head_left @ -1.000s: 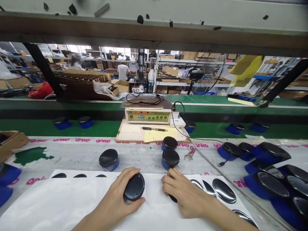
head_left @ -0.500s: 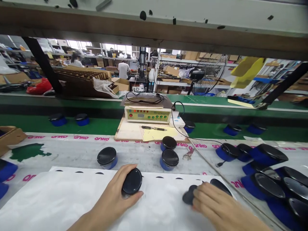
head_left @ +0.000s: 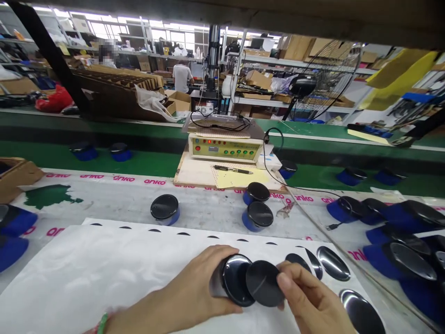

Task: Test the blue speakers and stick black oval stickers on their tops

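Observation:
My left hand (head_left: 196, 283) is wrapped round a short round case (head_left: 227, 283) with a glossy black top, tilted towards me. My right hand (head_left: 311, 297) pinches a thin black round sticker (head_left: 264, 284) by its right edge. The sticker overlaps the right side of the case's top; whether they touch I cannot tell. Below both hands lie white sheets (head_left: 114, 273). More black round stickers (head_left: 333, 263) show on the sheet at the right, partly behind my right hand. Near the sheets' far edge stands a blue case with a black top (head_left: 164, 208).
Two blue cases (head_left: 257, 216) stand close together beyond my hands. Several more (head_left: 399, 260) crowd the right side. A control box (head_left: 225, 150) sits on a board with a pen (head_left: 232, 170). A grey cable (head_left: 333, 241) crosses the table's right side. Behind is a green conveyor (head_left: 149, 160).
My left hand has moved right with the case. My right hand has brought the black sticker up against or just over the case's top. The view has tilted down.

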### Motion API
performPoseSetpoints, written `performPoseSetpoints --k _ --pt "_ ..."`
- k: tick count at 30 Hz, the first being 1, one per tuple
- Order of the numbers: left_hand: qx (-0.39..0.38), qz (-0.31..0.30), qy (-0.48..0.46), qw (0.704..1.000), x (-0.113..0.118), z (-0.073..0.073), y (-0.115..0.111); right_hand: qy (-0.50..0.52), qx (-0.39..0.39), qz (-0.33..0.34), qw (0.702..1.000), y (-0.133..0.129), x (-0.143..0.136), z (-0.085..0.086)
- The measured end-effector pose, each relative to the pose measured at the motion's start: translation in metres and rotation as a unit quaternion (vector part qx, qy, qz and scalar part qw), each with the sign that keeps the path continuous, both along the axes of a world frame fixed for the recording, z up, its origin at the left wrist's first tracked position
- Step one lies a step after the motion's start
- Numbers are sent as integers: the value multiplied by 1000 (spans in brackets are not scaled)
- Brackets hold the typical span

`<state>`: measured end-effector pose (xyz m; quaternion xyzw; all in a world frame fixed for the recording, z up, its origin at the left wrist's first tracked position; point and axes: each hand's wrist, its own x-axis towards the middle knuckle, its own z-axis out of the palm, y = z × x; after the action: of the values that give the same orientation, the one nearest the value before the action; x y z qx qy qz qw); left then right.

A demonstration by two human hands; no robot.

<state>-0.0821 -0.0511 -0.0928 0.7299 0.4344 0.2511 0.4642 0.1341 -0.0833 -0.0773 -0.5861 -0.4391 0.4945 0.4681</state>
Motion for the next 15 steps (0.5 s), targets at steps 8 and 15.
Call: performPoseSetpoints --k 8,15 --pt "10 6 -21 1000 4 -1 -1 37 4 -23 999 3 -28 -11" --pt "26 5 -26 999 3 -2 -1 24 -3 -15 1000 2 -29 -15"
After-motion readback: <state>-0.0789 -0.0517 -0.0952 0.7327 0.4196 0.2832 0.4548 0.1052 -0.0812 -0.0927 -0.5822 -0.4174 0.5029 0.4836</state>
